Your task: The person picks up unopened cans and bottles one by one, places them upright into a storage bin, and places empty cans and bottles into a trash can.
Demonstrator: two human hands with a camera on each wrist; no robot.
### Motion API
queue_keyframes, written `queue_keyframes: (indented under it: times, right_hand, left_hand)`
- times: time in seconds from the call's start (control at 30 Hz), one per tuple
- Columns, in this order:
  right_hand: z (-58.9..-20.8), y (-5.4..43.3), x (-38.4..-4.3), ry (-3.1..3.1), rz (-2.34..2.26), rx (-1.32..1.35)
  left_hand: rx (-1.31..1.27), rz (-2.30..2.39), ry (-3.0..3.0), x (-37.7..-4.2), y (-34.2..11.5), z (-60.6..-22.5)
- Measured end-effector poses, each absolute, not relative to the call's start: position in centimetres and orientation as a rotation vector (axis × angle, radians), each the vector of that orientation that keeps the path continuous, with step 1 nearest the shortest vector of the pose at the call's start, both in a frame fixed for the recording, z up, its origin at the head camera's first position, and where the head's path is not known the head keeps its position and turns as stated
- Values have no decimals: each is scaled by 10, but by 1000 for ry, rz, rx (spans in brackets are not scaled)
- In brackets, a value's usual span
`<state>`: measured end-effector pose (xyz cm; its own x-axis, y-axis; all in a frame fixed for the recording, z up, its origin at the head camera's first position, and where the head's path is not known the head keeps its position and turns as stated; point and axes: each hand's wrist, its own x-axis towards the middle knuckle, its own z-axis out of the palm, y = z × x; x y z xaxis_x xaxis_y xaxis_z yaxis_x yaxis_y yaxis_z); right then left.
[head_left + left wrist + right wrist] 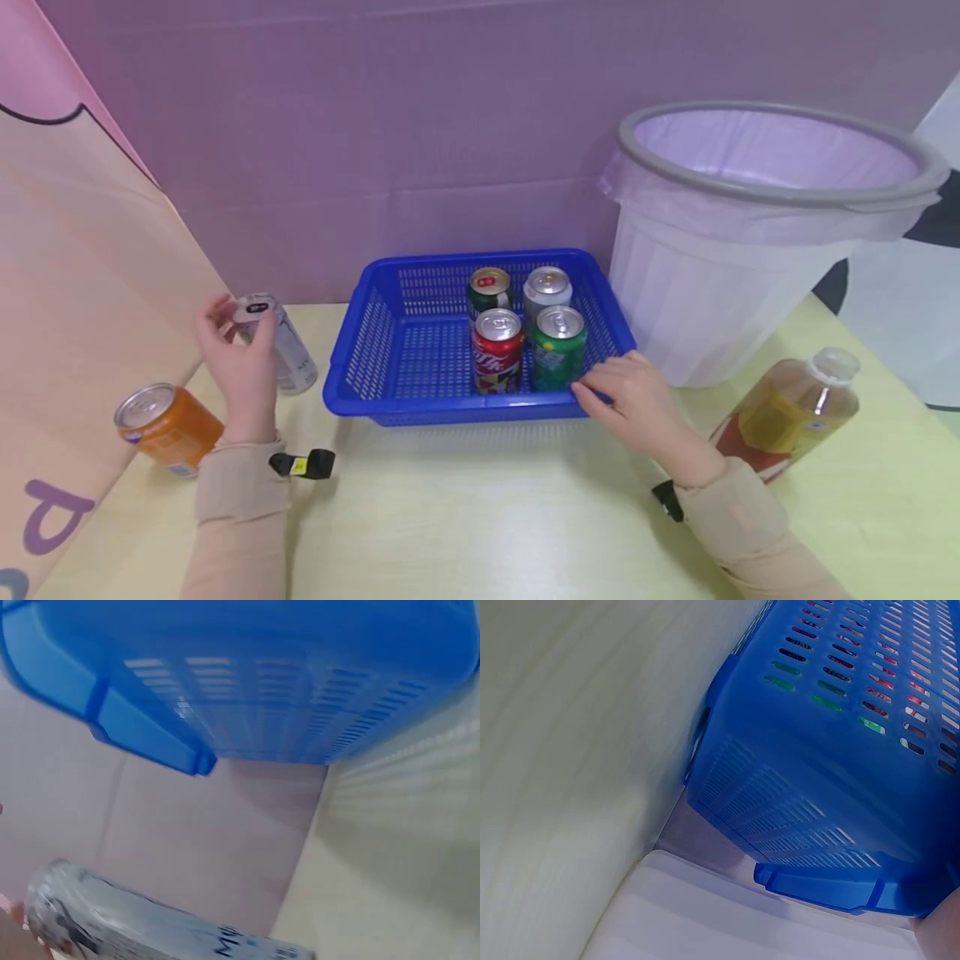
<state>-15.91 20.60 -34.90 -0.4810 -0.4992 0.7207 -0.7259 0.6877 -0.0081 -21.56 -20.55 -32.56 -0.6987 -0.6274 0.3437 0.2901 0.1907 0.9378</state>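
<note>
My left hand [243,367] grips the top of a slim silver-grey can [295,358] left of the blue basket, thumb and fingers on either side of it. In the left wrist view the can [150,919] lies across the lower left, with dark lettering on its side. My right hand [630,400] holds the front right corner of the blue plastic basket [450,408]. Inside the basket's right half stand a red can [497,354], a green can [558,350], a dark green can with a gold top [490,287] and a white-silver can [547,287].
An orange can [176,429] stands beside my left wrist. Right of the basket is a large white bin [682,292] with a liner and grey rim. A plastic bottle [787,412] of yellow-brown drink stands by my right forearm. A purple-grey backdrop [375,150] rises behind the table.
</note>
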Motion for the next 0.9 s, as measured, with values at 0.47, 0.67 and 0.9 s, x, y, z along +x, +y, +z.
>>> queue_keyframes:
  times: [0.47, 0.67, 0.9]
  right_hand:
    - [-350, 206, -160, -2179, 400, 940]
    - [-350, 206, -161, -2171, 405, 944]
    - [-350, 207, -160, -2176, 406, 945]
  left_hand:
    - [479, -2084, -1770, -225, -229, -352]
    - [447, -2177, -1720, -228, -234, -366]
    - [456, -2270, -1774, -228, -236, -376]
